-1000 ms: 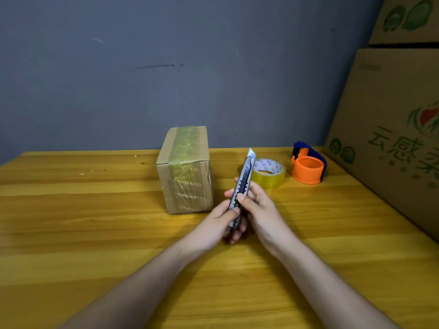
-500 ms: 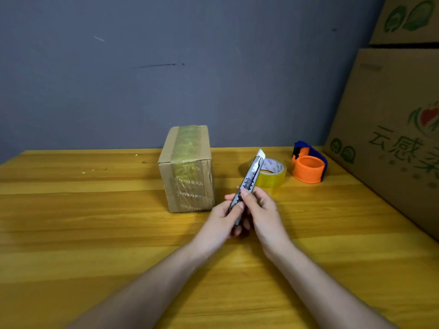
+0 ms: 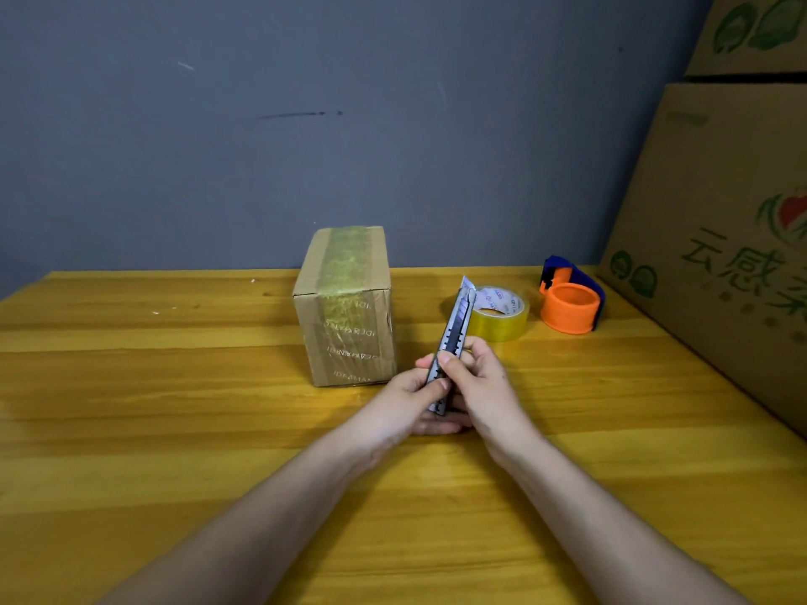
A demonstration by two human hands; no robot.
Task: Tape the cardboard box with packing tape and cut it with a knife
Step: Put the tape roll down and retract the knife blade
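Table: wooden planks under my arms, yellow varnish, smooth with a soft sheen.
Cardboard box: matt brown card at 11 o'clock from my hands; a glossy, wrinkled, greenish strip of tape runs over its top and down the front.
Utility knife: dull grey metal body with a notched slider track, a short bright blade tip at the top.
Tape roll: clear yellowish film, shiny, on a white printed paper core.
Tape dispenser: orange and blue plastic, smooth, at 2 o'clock.
Wall: matt grey paint, scuffed.
Big carton: matt printed cardboard at 3 o'clock.
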